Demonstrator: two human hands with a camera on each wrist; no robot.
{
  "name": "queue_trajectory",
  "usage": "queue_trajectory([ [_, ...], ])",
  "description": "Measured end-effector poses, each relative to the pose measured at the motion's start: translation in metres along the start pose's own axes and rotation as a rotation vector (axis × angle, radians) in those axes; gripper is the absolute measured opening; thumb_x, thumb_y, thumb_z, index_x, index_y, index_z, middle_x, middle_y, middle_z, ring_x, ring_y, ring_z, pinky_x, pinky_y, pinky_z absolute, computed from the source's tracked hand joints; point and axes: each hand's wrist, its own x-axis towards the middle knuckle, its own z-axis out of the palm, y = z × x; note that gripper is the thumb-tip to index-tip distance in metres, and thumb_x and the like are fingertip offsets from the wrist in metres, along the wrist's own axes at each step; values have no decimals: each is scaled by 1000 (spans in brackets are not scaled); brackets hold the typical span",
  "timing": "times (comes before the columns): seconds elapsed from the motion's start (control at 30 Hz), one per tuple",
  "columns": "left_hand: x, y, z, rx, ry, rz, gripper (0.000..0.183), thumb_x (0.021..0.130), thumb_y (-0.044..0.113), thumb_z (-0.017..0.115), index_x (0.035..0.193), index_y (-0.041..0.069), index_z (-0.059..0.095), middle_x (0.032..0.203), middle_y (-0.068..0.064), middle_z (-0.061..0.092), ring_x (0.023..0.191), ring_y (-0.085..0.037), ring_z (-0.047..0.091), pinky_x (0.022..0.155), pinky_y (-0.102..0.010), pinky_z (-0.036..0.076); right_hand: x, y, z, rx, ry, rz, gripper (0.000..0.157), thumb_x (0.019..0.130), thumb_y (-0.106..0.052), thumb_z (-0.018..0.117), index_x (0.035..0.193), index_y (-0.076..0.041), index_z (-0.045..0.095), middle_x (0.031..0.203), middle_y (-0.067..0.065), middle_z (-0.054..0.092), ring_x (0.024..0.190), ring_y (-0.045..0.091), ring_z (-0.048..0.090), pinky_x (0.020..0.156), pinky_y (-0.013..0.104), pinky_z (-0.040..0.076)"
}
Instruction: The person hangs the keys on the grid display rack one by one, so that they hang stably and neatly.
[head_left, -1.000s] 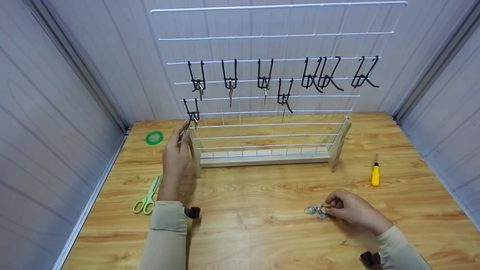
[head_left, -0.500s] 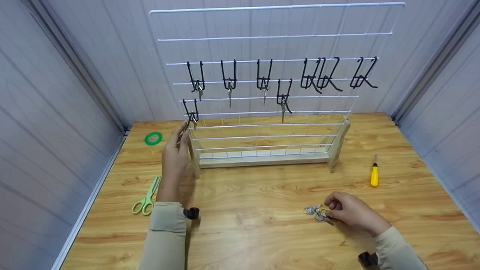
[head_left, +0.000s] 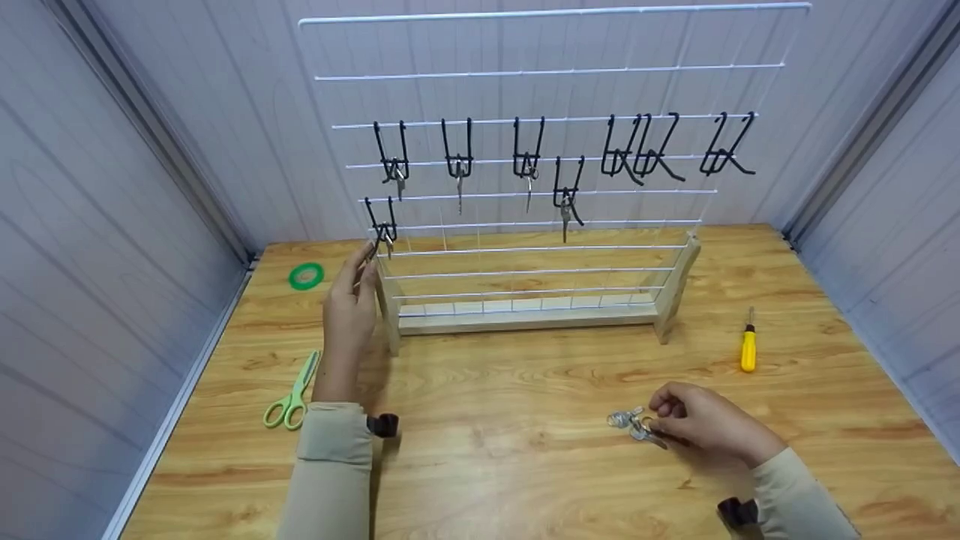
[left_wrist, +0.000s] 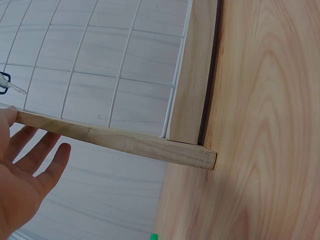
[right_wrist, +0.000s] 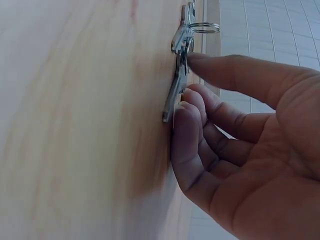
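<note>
My left hand [head_left: 351, 307] is at the left wooden upright [left_wrist: 115, 140] of a white wire grid rack [head_left: 525, 271], fingertips touching the wood just below a black hook [head_left: 382, 223] with a key on it. Its fingers are spread and lightly bent, some tips hidden behind the upright. Low over the table, my right hand [head_left: 705, 420] has its thumb tip [right_wrist: 197, 62] at a small heap of silver keys [head_left: 637, 426] with rings. The other fingers curl beneath, apart from the thumb. One key [right_wrist: 173, 95] points back past the fingertips.
More black hooks [head_left: 460, 154] hang on the grid, several bearing single keys; three hooks [head_left: 652, 154] at the right carry none. Green tape roll [head_left: 290, 278] and green scissors [head_left: 292, 397] lie left. A yellow screwdriver [head_left: 748, 349] lies right. Walls [head_left: 90, 225] enclose the table.
One key by my right thumb has swung out below the heap, so more of it shows. Both hands stay in nearly the same places; the left has not visibly moved.
</note>
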Motion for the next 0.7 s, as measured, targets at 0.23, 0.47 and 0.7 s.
queue_trajectory([
  [0.23, 0, 0, -2, 4, 8, 0, 42, 114, 27, 53, 154, 17, 58, 158, -7, 61, 141, -35, 63, 111, -54, 59, 1, -2, -2, -14, -22, -38, 26, 99, -19, 78, 113, -1, 66, 101, 7, 69, 88, 10, 61, 72, 19, 52],
  [0.47, -1, 1, -1, -11, -1, -3, 43, 114, 28, 52, 155, 15, 57, 158, -7, 60, 142, -35, 62, 111, -55, 59, 1, -3, 1, -61, -10, -45, 22, 98, -20, 78, 106, -3, 67, 94, 4, 69, 81, 6, 59, 68, 19, 50],
  [0.7, -1, 1, 0, -1, 3, 2, 41, 114, 25, 53, 154, 16, 58, 157, -8, 62, 140, -35, 64, 109, -54, 60, 1, -1, 4, -35, -19, -67, 14, 98, -16, 76, 100, -4, 69, 87, 2, 72, 74, 2, 59, 63, 18, 49],
])
